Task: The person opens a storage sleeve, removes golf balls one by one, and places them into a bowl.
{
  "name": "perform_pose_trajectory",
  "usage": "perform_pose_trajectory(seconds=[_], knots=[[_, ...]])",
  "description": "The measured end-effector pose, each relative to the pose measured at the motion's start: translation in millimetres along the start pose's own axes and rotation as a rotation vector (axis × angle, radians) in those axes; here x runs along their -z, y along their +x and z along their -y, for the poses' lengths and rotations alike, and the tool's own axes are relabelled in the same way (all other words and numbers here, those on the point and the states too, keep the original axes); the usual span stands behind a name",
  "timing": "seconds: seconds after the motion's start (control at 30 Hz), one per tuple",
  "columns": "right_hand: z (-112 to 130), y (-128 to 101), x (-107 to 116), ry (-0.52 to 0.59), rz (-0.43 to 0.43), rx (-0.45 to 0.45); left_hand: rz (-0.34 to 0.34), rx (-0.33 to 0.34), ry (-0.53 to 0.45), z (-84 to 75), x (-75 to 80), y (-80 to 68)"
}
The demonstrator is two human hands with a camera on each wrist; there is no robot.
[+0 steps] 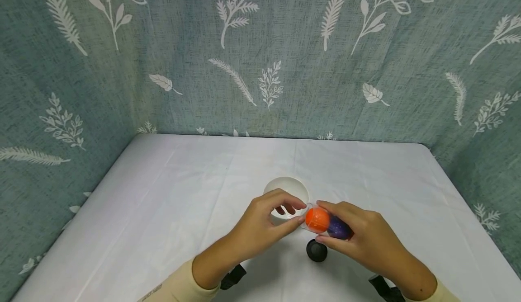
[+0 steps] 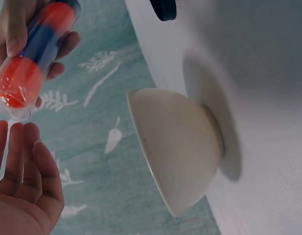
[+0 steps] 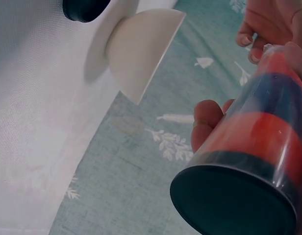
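We can read no words, brands or numbers. To the left of the clear, cylindrical plastic tube (image 1: 327,226) with orange and purple contents, and nearer to us, the cream fabric left sleeve (image 1: 183,281) bears a dark, letter-like print (image 1: 150,293), too small to make out.

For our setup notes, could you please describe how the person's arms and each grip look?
The left sleeve and right sleeve are cream; the left bears an unreadable dark marking. A black block shows beside each sleeve. The left grip and right grip are ungloved.
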State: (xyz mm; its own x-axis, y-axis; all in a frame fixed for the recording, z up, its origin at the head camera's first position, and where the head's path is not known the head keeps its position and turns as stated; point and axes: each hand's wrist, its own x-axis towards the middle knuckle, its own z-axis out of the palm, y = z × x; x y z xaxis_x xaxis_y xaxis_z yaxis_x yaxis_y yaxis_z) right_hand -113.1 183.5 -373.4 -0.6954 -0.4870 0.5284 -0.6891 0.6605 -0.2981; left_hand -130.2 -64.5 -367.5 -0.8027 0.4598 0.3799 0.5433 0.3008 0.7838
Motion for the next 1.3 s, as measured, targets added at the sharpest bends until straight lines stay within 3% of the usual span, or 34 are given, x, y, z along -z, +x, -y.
perform_pose_trajectory(seconds=[0.3, 0.8, 1.3], knots=[[-2, 0, 1, -0.031, -0.002, 0.030, 0.020, -0.007, 0.011, 5.5, -5.0, 1.3], [-2, 0, 2, -0.096, 0.045, 0.015, 0.067, 0.074, 0.004, 5.7, -8.1, 0.2], [-6, 0, 3, -0.138, 0.006, 0.077, 0.076, 0.118, 0.010, 8.5, -10.9, 0.3]])
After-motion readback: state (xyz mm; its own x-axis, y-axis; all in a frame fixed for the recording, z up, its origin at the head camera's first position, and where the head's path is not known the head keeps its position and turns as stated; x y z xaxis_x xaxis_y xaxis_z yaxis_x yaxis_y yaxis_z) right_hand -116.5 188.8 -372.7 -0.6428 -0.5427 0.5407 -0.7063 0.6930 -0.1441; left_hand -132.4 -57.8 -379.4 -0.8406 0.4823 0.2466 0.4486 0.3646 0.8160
